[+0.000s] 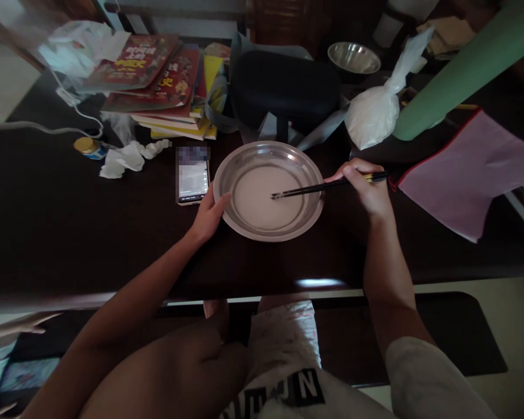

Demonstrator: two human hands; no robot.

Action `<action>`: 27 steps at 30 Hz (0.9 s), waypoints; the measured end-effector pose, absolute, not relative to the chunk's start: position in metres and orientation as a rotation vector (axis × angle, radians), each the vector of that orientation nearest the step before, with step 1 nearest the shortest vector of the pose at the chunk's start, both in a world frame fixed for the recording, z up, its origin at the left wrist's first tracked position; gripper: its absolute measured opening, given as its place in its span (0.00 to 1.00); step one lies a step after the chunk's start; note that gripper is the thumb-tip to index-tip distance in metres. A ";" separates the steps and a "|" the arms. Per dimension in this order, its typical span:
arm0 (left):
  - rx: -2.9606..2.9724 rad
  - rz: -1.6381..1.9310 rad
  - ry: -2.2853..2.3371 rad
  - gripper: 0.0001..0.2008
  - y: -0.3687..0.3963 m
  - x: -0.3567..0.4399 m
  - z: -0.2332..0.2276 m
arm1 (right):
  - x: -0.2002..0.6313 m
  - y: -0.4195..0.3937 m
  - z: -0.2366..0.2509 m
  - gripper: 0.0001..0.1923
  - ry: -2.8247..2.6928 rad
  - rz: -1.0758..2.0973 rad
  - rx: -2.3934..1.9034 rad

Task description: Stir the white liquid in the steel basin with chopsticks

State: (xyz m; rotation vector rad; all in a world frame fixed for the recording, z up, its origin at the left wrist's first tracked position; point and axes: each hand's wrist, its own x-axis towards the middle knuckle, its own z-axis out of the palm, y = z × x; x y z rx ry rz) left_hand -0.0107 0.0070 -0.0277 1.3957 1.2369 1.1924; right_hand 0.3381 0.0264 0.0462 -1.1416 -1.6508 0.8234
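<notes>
The round, shallow steel basin (268,191) of pale liquid sits mid-surface (70,233). The left hand (209,215) curls on its near-left rim; the right hand (367,186) is closed around black chopsticks (327,186), tips dipped in. The basin looks light, rigid, slippery and spill-prone; the rim gives the best hold.

A: Clothing on the person?
B: Light grey short sleeve on the right arm; left arm bare to the frame edge. Pale shorts (283,343) with a faint speckled print.
A: Markings?
B: Black band (288,390), white block letters, partly cut off.
</notes>
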 end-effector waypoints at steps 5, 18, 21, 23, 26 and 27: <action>1.417 1.174 1.263 0.26 0.006 -0.012 -0.027 | 0.336 0.027 0.044 0.16 -1.710 0.957 -1.091; 1.500 1.165 1.243 0.27 0.007 -0.013 -0.029 | 0.335 0.026 0.045 0.15 -1.754 0.933 -1.106; 1.484 1.160 1.251 0.26 0.006 -0.013 -0.029 | 0.337 0.027 0.045 0.15 -1.697 0.834 -1.122; 1.469 1.166 1.256 0.26 0.006 -0.012 -0.028 | 0.338 0.027 0.046 0.16 -1.650 0.822 -1.123; 1.458 1.173 1.249 0.26 0.007 -0.012 -0.028 | 0.337 0.027 0.045 0.16 -1.685 0.915 -1.109; 1.460 1.173 1.246 0.26 0.007 -0.012 -0.028 | 0.336 0.027 0.045 0.15 -1.715 0.939 -1.106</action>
